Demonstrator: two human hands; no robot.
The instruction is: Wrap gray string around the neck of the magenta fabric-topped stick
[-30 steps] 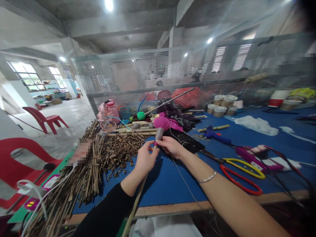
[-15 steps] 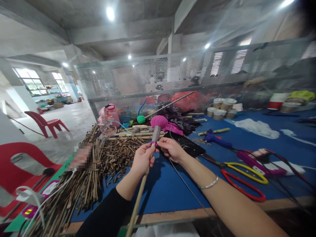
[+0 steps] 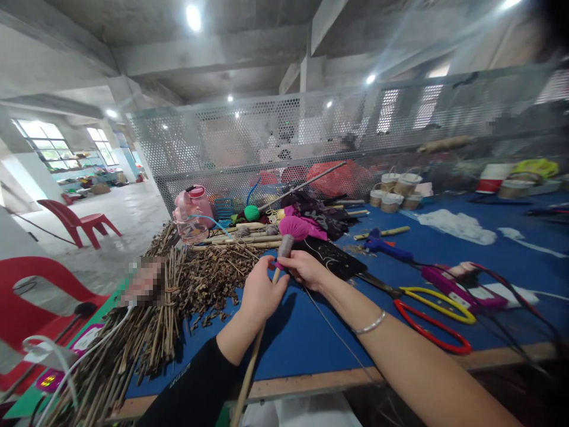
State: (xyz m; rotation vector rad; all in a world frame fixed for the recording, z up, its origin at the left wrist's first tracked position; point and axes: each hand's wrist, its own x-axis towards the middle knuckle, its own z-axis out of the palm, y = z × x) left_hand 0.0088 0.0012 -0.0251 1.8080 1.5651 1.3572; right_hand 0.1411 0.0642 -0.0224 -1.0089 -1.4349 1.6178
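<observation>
My left hand [image 3: 261, 293] is wrapped round a thin wooden stick [image 3: 249, 367] that runs down toward me past the table edge. The stick's top carries a grey neck and a magenta tuft [image 3: 293, 228]. My right hand [image 3: 304, 267] pinches the neck just below the tuft, fingers closed; a thin thread [image 3: 335, 335] trails from it across the blue table [image 3: 306, 344]. Both hands meet over the table, next to a heap of dry brown stalks [image 3: 178, 296].
Red and yellow scissors [image 3: 433, 311], a blue glue gun [image 3: 389, 248] and a purple tool [image 3: 448, 284] with cables lie to the right. A pink bottle [image 3: 192, 214], green yarn ball [image 3: 253, 212] and cups [image 3: 398, 190] stand before a perforated metal screen [image 3: 311, 136]. Red chairs [image 3: 77, 220] sit left.
My left hand slid a little lower on the stick and closed round it. The right hand stays pinched at the neck; the tuft shifted slightly right and the view drifted.
</observation>
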